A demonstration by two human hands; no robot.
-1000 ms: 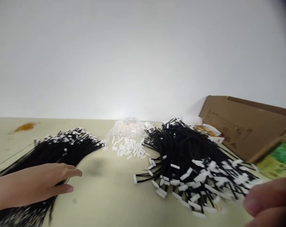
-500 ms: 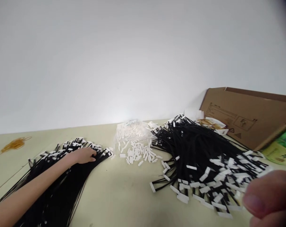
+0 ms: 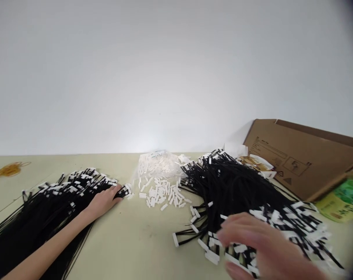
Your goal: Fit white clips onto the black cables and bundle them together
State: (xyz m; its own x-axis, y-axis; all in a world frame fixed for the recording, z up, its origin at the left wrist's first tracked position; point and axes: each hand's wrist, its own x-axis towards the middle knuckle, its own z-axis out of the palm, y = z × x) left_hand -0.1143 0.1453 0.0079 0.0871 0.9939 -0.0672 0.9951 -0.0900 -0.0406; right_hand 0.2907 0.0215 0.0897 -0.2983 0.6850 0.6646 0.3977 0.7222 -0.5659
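My left hand (image 3: 104, 200) lies on the right edge of the left pile of black cables with white connectors (image 3: 48, 202), its fingers stretched out toward the connector ends. My right hand (image 3: 264, 249) hovers low over the near side of the right pile of black cables (image 3: 240, 194), fingers spread and blurred, with nothing visible in them. Between the two piles lies a heap of loose small white connectors (image 3: 161, 192) spilling from a clear plastic bag (image 3: 156, 165).
An opened cardboard box (image 3: 299, 155) lies at the back right, with a green and yellow packet (image 3: 344, 196) in front of it. Yellow rubber bands (image 3: 7, 170) lie at the far left. The pale table (image 3: 141, 241) ends at a white wall.
My right hand has moved left and down from the frame's corner onto the right cable pile. My left hand, after reaching forward along the left pile, has slipped a little to its right edge.
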